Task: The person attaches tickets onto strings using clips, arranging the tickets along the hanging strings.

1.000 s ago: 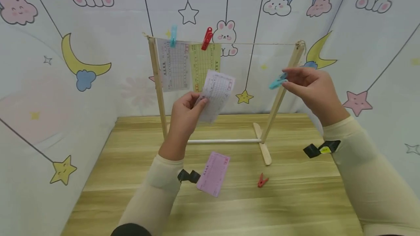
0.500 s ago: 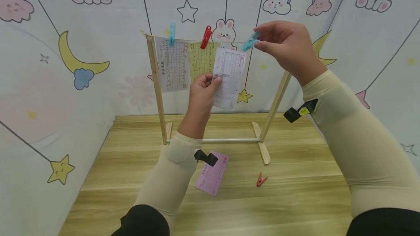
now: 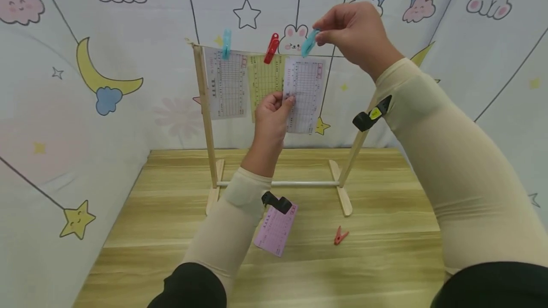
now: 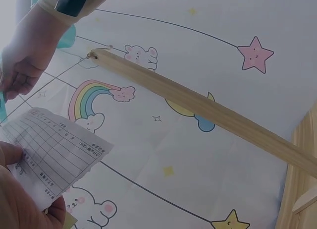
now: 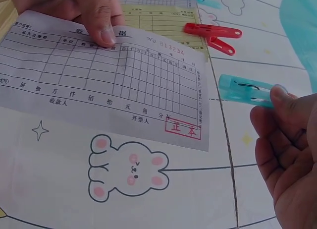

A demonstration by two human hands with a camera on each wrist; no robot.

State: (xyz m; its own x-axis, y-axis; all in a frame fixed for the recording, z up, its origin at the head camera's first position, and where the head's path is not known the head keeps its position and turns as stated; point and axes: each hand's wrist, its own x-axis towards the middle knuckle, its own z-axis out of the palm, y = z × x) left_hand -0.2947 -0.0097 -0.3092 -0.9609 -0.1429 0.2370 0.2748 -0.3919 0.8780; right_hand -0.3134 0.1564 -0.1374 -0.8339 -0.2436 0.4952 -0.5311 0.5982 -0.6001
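Note:
My left hand (image 3: 272,120) pinches a white receipt slip (image 3: 306,103) by its left edge, thumb in front. The slip stands upright with its top edge at the string (image 5: 229,140), partly overlapping a yellow slip (image 3: 261,77). My right hand (image 3: 353,32) pinches a light blue clothespin (image 3: 309,44) by its handles, just above the string and the white slip's top. In the right wrist view the clothespin (image 5: 247,89) points at the string, apart from the paper. A red clothespin (image 3: 271,49) fastens the yellow slip, and another blue clothespin (image 3: 226,44) fastens a white slip (image 3: 231,89) further left.
The string runs between two wooden posts (image 3: 205,118) joined low down by a white rod (image 3: 306,184). On the wood-grain table (image 3: 171,232) lie a pink slip (image 3: 274,232) and a small red clothespin (image 3: 340,236). A cartoon-printed cloth (image 3: 171,23) stands behind.
The left hand has raised the white slip up and right to the string. The right hand has moved left and up from the right post, bringing the blue clothespin above the slip.

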